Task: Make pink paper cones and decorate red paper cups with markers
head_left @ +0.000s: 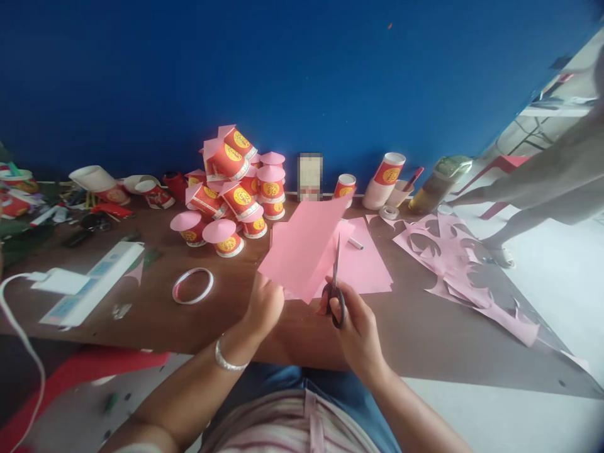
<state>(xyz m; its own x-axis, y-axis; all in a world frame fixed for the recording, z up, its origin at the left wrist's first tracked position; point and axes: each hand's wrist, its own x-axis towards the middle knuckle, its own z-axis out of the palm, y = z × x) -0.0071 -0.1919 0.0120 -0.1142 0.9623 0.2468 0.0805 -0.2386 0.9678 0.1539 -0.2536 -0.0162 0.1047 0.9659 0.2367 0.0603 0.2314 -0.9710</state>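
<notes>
My left hand [265, 303] is closed on the lower left edge of a pink paper sheet [302, 242], which is raised above the table. My right hand [358, 324] grips black-handled scissors [335, 286], fingers through the loops. Their blades point away from me and lie against the right side of the raised sheet. Beneath it, more pink paper [372, 270] lies flat, with a pen-like stick [355, 242] on top. To the left stands a pile of red paper cups [234, 195], several with pink cone tops [219, 231].
Pink paper offcuts [443, 258] cover the table's right side. A white ring [192, 286] and a power strip [94, 283] with a plugged-in cable lie left. Along the blue wall stand stacked cups [387, 179], a tape roll [389, 212] and a jar [436, 182]. Another person's legs [533, 182] are at right.
</notes>
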